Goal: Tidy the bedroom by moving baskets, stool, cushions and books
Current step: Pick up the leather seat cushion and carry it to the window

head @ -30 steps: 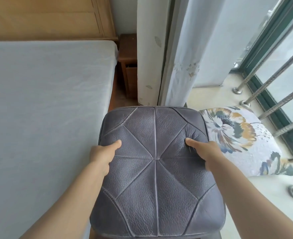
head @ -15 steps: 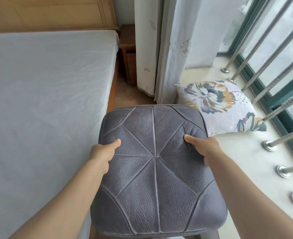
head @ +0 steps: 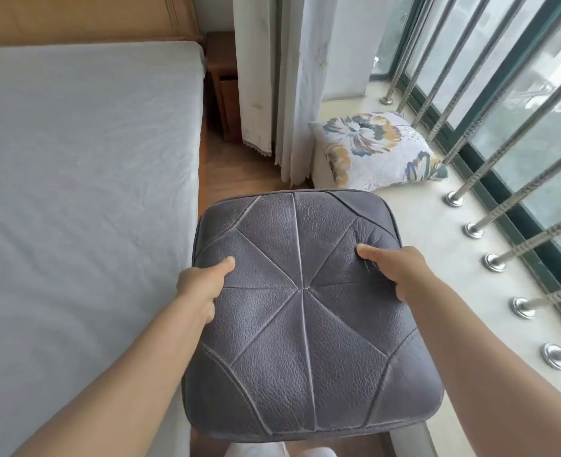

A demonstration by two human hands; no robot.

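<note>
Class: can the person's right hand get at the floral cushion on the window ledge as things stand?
Probably not yet. The right hand is gripping the grey stool, as is the left hand. The floral cushion lies beyond the stool's far edge, with nothing blocking it.

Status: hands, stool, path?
Left hand, right hand gripping stool by its sides. Floor ahead open; cushion on sill.

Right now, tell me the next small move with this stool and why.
Probably keep carrying the grey stool straight ahead along the wooden floor strip. Both the left hand and right hand grip its sides, and the bed and window ledge flank it closely.
</note>
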